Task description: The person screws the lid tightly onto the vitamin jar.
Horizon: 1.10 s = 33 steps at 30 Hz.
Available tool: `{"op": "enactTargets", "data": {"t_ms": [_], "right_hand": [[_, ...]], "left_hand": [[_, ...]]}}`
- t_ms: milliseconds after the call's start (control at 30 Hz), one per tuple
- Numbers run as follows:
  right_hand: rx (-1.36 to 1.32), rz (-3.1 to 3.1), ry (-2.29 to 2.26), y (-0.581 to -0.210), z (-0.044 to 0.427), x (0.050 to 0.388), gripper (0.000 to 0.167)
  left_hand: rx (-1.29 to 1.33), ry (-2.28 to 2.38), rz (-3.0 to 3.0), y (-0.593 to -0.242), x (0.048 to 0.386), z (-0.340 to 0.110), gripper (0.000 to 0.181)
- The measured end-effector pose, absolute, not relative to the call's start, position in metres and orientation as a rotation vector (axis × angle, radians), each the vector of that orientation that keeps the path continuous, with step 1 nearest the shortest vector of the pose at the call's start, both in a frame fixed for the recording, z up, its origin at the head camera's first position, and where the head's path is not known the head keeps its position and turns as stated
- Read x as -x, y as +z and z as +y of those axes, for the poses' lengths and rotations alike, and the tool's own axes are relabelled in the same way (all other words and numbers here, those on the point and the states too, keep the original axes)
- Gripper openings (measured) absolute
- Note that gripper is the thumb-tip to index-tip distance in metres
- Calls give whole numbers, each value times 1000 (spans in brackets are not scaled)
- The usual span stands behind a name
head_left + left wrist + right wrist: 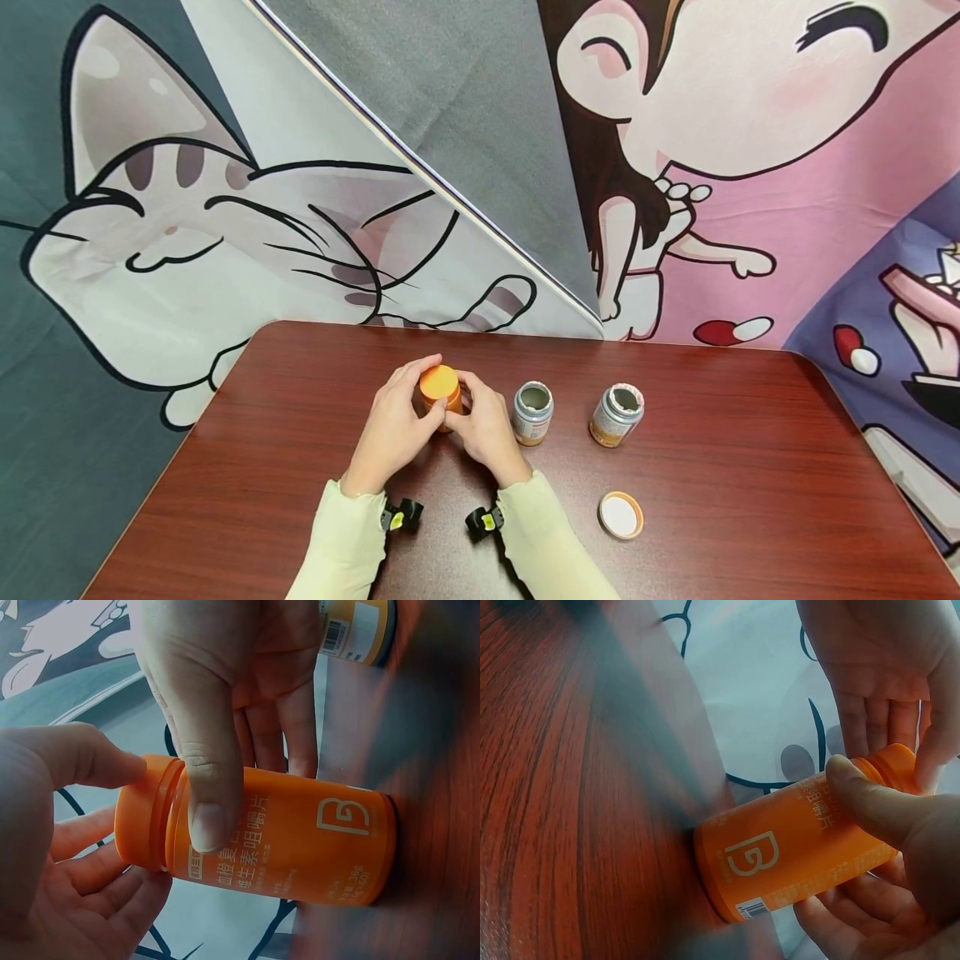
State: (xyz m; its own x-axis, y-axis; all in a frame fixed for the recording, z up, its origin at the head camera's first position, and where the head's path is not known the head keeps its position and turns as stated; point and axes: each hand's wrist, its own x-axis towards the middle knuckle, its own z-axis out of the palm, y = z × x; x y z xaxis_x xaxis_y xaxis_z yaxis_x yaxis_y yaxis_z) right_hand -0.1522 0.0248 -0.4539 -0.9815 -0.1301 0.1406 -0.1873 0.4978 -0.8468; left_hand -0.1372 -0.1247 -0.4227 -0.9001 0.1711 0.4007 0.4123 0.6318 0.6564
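An orange plastic bottle [441, 392], with pale lettering on its side, stands on the table between both hands. My left hand [397, 417] pinches its orange lid [146, 814] with the thumb and curled fingers. Lower down, my right hand [486, 423] grips the bottle body, its thumb [877, 802] lying across the lettering. The lid sits on the bottle's neck, and a narrow groove shows beneath it. Whether it is tight or loose I cannot tell. Both forearms are in pale sleeves, with black wrist cameras strapped on.
Right of my hands stand two uncapped bottles, a nearer one [533, 413] and a farther one [617, 414]. A loose lid [621, 515] with an orange rim lies white side up on the brown table [750, 467]. Cartoon cloth [450, 83] hangs behind the table's far edge.
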Motion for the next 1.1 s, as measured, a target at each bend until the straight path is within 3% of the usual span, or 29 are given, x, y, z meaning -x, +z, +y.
{"op": "enactTargets", "data": {"t_ms": [300, 700, 1100], "right_hand": [[-298, -2654, 1484, -454, 25, 152, 52], [-300, -2647, 1514, -454, 25, 151, 57], [-258, -2695, 1456, -453, 25, 152, 51]], "left_hand": [[451, -1157, -2533, -422, 137, -123, 64], [214, -1148, -2532, -412, 130, -115, 59], [161, -1128, -2537, -414, 127, -106, 63]]}}
